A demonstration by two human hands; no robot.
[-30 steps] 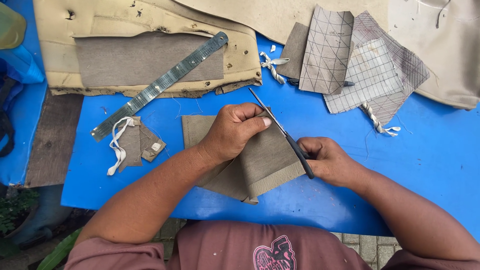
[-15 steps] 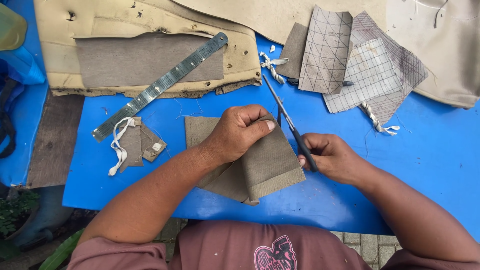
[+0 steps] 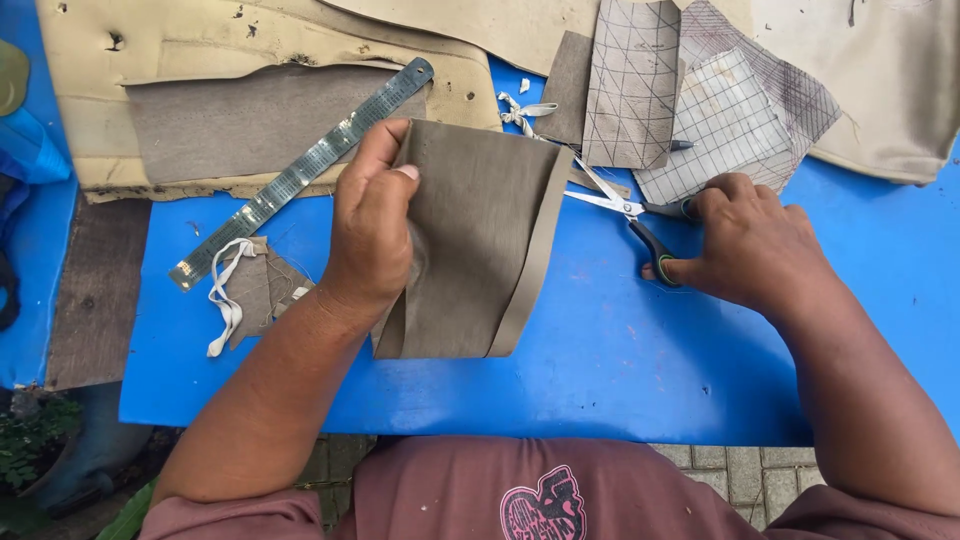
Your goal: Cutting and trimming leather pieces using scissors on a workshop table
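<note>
My left hand [image 3: 372,225] grips a folded piece of grey-brown fabric [image 3: 480,230] by its left edge and holds it up off the blue table [image 3: 620,370]. A narrow cut strip hangs along the fabric's right side. My right hand [image 3: 745,245] holds a pair of scissors [image 3: 625,210] by the dark handles, on the table to the right of the fabric. The scissor blades are apart and point left toward the fabric's upper right corner.
A metal ruler [image 3: 300,175] lies diagonally at the upper left over beige fabric sheets [image 3: 200,60]. Small fabric scraps with white cord [image 3: 245,290] lie at the left. Gridded fabric pieces [image 3: 700,100] are piled at the upper right.
My left hand lifted the fabric piece off the table and turned it upright. My right hand pulled the scissors out of the cut, away to the right.
</note>
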